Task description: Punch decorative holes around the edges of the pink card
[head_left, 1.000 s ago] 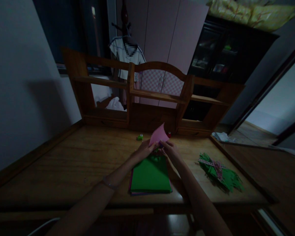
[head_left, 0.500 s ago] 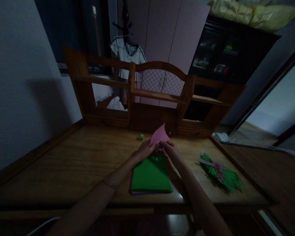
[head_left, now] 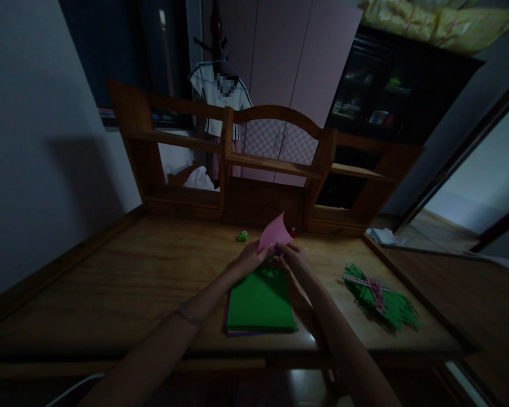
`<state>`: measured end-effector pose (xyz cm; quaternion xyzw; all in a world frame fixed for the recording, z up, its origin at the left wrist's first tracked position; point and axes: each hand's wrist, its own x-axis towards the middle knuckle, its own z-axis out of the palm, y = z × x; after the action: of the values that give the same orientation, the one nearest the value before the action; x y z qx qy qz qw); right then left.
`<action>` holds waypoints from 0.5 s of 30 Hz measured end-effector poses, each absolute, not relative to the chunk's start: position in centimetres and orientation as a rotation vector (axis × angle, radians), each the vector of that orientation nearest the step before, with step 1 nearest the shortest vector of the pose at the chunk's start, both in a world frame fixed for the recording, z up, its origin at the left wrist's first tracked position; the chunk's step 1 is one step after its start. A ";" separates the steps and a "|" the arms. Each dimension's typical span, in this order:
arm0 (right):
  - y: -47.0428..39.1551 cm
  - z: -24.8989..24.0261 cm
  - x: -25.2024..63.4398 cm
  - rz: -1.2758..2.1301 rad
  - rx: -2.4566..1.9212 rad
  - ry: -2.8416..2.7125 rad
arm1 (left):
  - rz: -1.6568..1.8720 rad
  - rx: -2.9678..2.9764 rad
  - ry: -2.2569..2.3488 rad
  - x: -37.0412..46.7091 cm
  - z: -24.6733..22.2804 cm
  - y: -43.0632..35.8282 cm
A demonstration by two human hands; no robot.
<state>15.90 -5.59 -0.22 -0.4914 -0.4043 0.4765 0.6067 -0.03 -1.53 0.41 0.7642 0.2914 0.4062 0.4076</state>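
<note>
A pink sheet (head_left: 275, 233) is held up above the desk, its edge uneven. My left hand (head_left: 251, 258) grips its lower left part. My right hand (head_left: 294, 257) is closed round a small purple object (head_left: 277, 247) at the sheet's lower edge. Below the hands lies a stack of coloured sheets with a green one (head_left: 261, 302) on top. Small green and pink scraps (head_left: 274, 262) show at the stack's far edge, partly hidden by the fingers.
Cut green pieces with pink strips (head_left: 382, 297) lie in a pile on the right of the wooden desk (head_left: 152, 271). A small green object (head_left: 242, 236) and a red one (head_left: 293, 232) stand near the desk's shelf unit (head_left: 265, 203).
</note>
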 end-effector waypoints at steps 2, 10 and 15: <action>-5.6 -0.2 15.9 1.098 -1.138 -0.933 | 1.017 1.928 0.715 -0.1 0.5 -1.6; -5.8 -0.1 15.9 1.082 -1.149 -0.965 | 1.009 1.899 0.710 -0.1 0.4 -1.5; -5.9 0.1 15.6 1.083 -1.159 -0.937 | 1.030 1.872 0.706 0.0 0.1 -1.4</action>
<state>15.56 -5.88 0.15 -0.5012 -0.4051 0.4679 0.6048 0.04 -1.41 0.14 0.7507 0.2829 0.4131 0.4310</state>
